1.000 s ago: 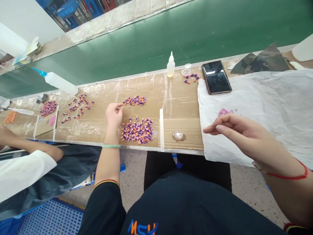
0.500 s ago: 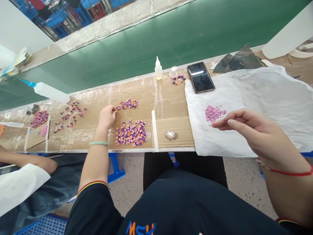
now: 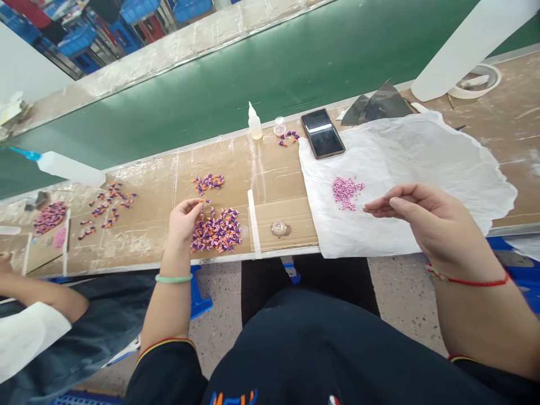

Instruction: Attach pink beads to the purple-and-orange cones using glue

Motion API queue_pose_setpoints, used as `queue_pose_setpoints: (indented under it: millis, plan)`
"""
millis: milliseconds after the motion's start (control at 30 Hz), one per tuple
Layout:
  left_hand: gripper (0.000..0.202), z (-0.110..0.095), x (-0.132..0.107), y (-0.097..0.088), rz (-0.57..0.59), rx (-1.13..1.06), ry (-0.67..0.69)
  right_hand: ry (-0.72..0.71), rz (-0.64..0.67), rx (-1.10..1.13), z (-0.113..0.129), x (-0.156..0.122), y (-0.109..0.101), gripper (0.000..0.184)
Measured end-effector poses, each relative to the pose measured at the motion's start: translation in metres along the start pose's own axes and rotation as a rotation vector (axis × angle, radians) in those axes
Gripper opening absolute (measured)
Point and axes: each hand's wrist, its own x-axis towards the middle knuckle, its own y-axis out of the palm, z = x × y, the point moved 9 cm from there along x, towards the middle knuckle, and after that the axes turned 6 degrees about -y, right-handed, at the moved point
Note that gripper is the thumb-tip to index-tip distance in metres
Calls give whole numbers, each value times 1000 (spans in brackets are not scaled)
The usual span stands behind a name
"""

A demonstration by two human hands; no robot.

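My left hand (image 3: 183,219) rests on the cardboard-covered bench (image 3: 143,236), fingers curled into a pinch at the left edge of a large pile of purple-and-orange pieces (image 3: 217,230). What the fingertips hold is too small to tell. A smaller pile of the same pieces (image 3: 208,181) lies just beyond. My right hand (image 3: 422,222) hovers over a white sheet (image 3: 422,152), thumb and forefinger pressed together, right of a small heap of pink bits (image 3: 346,191). Anything in that pinch is hidden.
A small glue bottle (image 3: 254,122), a clear cup (image 3: 279,125) and a black phone (image 3: 323,133) stand at the bench's back edge by the green conveyor belt (image 3: 253,73). A clear blob (image 3: 279,228) sits on cardboard. A co-worker's arm (image 3: 42,298) and squeeze bottle (image 3: 63,166) are on the left.
My left hand has drawn back from the smaller pile to the large pile. My right hand stays pinched over the white sheet. The view has swung right.
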Motion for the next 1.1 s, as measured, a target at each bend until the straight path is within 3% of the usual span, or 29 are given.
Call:
queue_pose_setpoints:
  millis: [133, 233, 300, 433, 500, 567, 633, 733, 833, 967, 1100]
  plan:
    - [31, -3, 13, 3, -8, 56, -9, 1, -4, 4, -2, -6, -4, 11]
    - [29, -10, 17, 8, 0, 70, 7, -25, 2, 4, 2, -5, 7, 12]
    - [28, -15, 18, 16, 18, 53, 16, -75, 98, -18, 11, 0, 33, 13]
    - [31, -26, 17, 28, 52, -22, 22, -300, 526, -109, 52, 6, 115, 9]
    - [31, -33, 14, 24, 72, -133, 25, -381, 590, -117, 69, 8, 135, 8]
    - [28, -38, 10, 13, 87, -268, 28, -393, 604, -88, 76, 8, 140, 8]
    - [26, -40, 3, -3, 72, -362, 30, -337, 574, -44, 70, 8, 132, 8]
    - [28, -38, -11, -20, 41, -398, 39, -194, 442, -11, 44, 10, 100, 16]
    - [33, -38, -26, -21, 79, -364, 88, -75, 266, -6, 18, 9, 59, 21]
    - [31, -37, -45, -15, 206, -346, 106, -61, 36, 14, -1, 4, 5, 25]
    - [24, -29, -62, -21, 194, -373, 65, -29, -81, 8, -18, -2, -26, 29]
